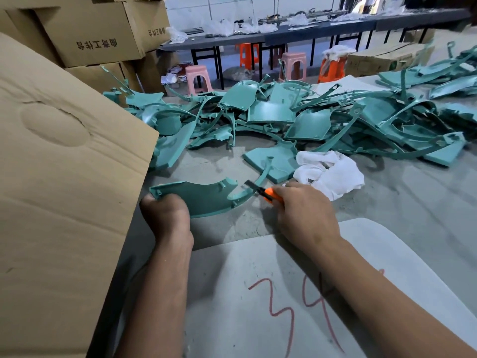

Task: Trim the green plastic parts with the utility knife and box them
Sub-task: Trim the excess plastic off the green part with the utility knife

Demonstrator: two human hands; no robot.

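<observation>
I count two hands, left hand (165,211) and right hand (307,213), one utility knife (263,193), one held green part (204,196), one white cloth (330,173), and four stools at the far side: two pink stools (198,78), two orange stools (331,69). The green pile (309,117) is too tangled to count.

Left hand (165,213) fingers tucked under green part (204,196), grip on its near-left end mostly hidden. Utility knife (268,193): handle buried in right hand (304,215), only orange front and dark blade show; blade tip blurred, contact with green part unclear. Cardboard flap (64,177) left of green part cut by left and bottom edges, hides box interior. Pile of green parts (296,117) beyond green part: pieces overlap, count unreadable, runs off right edge. White rag (333,174) covers part of one piece. Far desk (284,32) items too small.
</observation>
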